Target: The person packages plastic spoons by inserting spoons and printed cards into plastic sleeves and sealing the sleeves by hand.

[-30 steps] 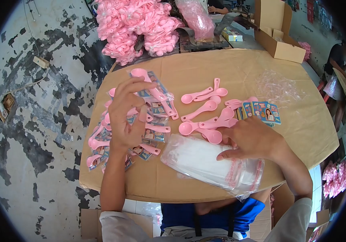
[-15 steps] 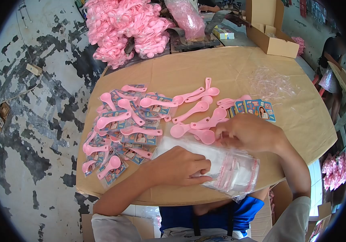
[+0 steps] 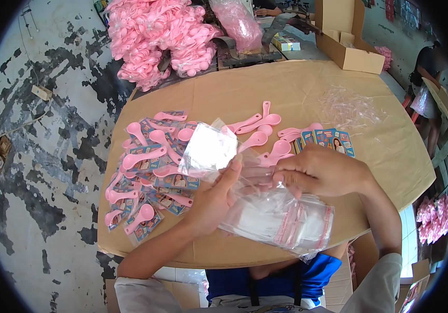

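Between my two hands a clear plastic bag point(image 3: 210, 148) is stretched, its left end bright with glare. My left hand point(image 3: 214, 197) pinches it with the thumb on top. My right hand point(image 3: 324, 171) has its fingers closed on the bag's other end. Below lies a stack of clear bags point(image 3: 265, 220) with reddish printed strips. Left of my hands is a pile of packed pink spoons with cards point(image 3: 148, 156). Loose pink spoons point(image 3: 255, 140) lie beyond my hands, partly hidden by the bag. A stack of printed cards point(image 3: 338, 140) sits just beyond my right hand.
Thin clear plastic strips point(image 3: 350, 107) lie at the right rear of the brown-covered table point(image 3: 391, 156). Behind the table are a heap of bagged pink spoons point(image 3: 161, 36), a dark metal machine, and an open cardboard box point(image 3: 362, 58). A person point(image 3: 428, 68) is at the far right.
My left hand has moved from the pile to the bag stack, then lifted up and left with a bag. My right hand has stayed near the spoons and now grips the bag's other end.
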{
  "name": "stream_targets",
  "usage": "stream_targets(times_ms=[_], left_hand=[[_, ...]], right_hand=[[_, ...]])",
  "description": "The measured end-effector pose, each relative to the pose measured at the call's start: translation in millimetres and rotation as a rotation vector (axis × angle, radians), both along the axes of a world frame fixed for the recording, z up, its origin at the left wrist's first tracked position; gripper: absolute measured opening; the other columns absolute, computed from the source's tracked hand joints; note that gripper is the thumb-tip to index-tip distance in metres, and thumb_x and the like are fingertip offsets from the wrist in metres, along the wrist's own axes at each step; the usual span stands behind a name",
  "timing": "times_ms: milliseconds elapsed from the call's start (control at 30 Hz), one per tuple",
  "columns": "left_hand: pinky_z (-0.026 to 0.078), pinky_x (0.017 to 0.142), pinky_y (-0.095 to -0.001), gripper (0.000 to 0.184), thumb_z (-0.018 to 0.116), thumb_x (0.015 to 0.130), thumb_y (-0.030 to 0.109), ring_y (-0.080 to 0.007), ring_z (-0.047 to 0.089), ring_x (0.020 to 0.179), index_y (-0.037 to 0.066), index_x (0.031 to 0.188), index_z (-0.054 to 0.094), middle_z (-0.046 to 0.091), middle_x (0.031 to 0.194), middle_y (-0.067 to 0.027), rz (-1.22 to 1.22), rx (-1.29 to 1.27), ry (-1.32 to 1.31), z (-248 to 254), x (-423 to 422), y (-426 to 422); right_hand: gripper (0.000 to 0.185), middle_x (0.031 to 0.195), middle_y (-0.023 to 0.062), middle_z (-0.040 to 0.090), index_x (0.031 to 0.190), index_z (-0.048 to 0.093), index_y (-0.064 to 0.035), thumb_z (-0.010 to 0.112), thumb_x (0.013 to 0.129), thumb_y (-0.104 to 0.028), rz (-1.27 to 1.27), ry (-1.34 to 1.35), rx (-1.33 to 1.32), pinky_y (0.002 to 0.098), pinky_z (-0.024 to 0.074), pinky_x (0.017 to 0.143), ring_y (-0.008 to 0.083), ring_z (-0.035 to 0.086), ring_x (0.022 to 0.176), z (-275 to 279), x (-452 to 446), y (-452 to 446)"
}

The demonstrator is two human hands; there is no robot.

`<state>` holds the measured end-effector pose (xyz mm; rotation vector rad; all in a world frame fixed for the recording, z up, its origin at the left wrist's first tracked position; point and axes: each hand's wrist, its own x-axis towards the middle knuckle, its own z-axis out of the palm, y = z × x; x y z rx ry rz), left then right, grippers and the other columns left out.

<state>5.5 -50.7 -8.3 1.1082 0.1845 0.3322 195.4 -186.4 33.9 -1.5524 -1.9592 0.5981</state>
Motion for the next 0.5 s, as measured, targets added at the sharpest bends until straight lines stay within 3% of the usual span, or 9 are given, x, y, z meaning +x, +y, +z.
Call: stream_targets(times_ms=[33, 133, 167, 267, 300, 400, 433, 500], left_hand=[[0.050, 0.098, -0.0429, 0.042, 0.037, 0.104, 0.025, -0.0286, 0.060, 0.111, -0.003, 0.136, 0.037, 0.056, 0.125, -0.0171, -0.074, -0.061, 0.006, -2.1, 0.7, 5.8], [0.053, 0.092, -0.0422, 0.042, 0.046, 0.101, 0.019, -0.0284, 0.061, 0.110, -0.004, 0.136, 0.037, 0.056, 0.125, -0.0189, -0.053, 0.077, 0.042, -3.0, 0.1, 0.3], [0.057, 0.083, -0.0406, 0.043, 0.057, 0.096, 0.016, -0.0268, 0.065, 0.099, -0.004, 0.132, 0.042, 0.060, 0.117, -0.0187, -0.021, 0.119, 0.070, 0.0, -0.1, -3.4], [0.057, 0.070, -0.0332, 0.038, 0.064, 0.093, 0.017, -0.0212, 0.069, 0.083, -0.005, 0.120, 0.052, 0.067, 0.091, -0.0106, 0.070, 0.394, 0.188, 5.4, -6.9, 2.6], [0.056, 0.066, -0.0329, 0.031, 0.067, 0.091, 0.017, -0.0201, 0.068, 0.071, -0.005, 0.110, 0.057, 0.066, 0.079, -0.0071, 0.048, 0.306, 0.080, 4.1, -8.9, 7.5], [0.056, 0.063, -0.0336, 0.025, 0.065, 0.092, 0.018, -0.0205, 0.068, 0.070, -0.003, 0.104, 0.057, 0.066, 0.079, -0.0088, -0.183, 0.258, -0.124, 2.9, -17.3, 30.3], [0.056, 0.062, -0.0347, 0.022, 0.061, 0.094, 0.015, -0.0222, 0.069, 0.070, -0.002, 0.107, 0.054, 0.066, 0.080, -0.0099, -0.180, 0.281, -0.185, 1.3, -16.0, 30.8], [0.057, 0.062, -0.0353, 0.022, 0.058, 0.096, 0.014, -0.0231, 0.069, 0.071, -0.002, 0.110, 0.053, 0.067, 0.083, -0.0114, -0.182, 0.059, -0.156, 13.0, -15.5, 20.8]], right_hand=[[0.027, 0.063, 0.0067, 0.057, 0.089, 0.062, -0.0031, 0.048, 0.100, -0.023, -0.041, 0.029, -0.046, 0.0330, 0.0427, 0.059, 0.0184, 0.056, 0.060, 1.2, 3.1, 1.1], [0.031, 0.061, 0.0059, 0.056, 0.086, 0.061, -0.0022, 0.044, 0.100, -0.024, -0.140, 0.064, -0.135, 0.0337, 0.0435, 0.060, 0.0175, 0.056, 0.060, 3.4, 11.9, 2.9], [0.033, 0.061, 0.0067, 0.056, 0.085, 0.060, -0.0016, 0.042, 0.101, -0.024, -0.163, 0.045, -0.129, 0.0347, 0.0446, 0.062, 0.0189, 0.058, 0.061, 3.4, 13.1, 3.3], [0.035, 0.063, 0.0085, 0.058, 0.083, 0.060, -0.0008, 0.041, 0.100, -0.025, -0.232, 0.050, -0.069, 0.0360, 0.0457, 0.064, 0.0216, 0.059, 0.061, 0.6, 17.3, 3.8], [0.036, 0.065, 0.0090, 0.059, 0.081, 0.060, -0.0007, 0.042, 0.100, -0.025, -0.255, 0.063, -0.044, 0.0361, 0.0456, 0.064, 0.0222, 0.059, 0.061, -0.2, 18.2, 4.0], [0.037, 0.074, 0.0118, 0.063, 0.080, 0.062, -0.0007, 0.043, 0.099, -0.026, -0.470, -0.115, -0.099, 0.0378, 0.0469, 0.068, 0.0244, 0.061, 0.070, 13.1, 16.3, 3.4], [0.035, 0.078, 0.0123, 0.064, 0.082, 0.063, -0.0006, 0.046, 0.097, -0.027, -0.410, -0.223, -0.040, 0.0385, 0.0473, 0.069, 0.0254, 0.061, 0.074, 10.0, 18.0, 2.2], [0.032, 0.084, 0.0135, 0.066, 0.085, 0.065, -0.0006, 0.054, 0.094, -0.029, -0.285, -0.434, 0.080, 0.0400, 0.0481, 0.073, 0.0274, 0.062, 0.082, -1.6, 24.7, -1.2]])
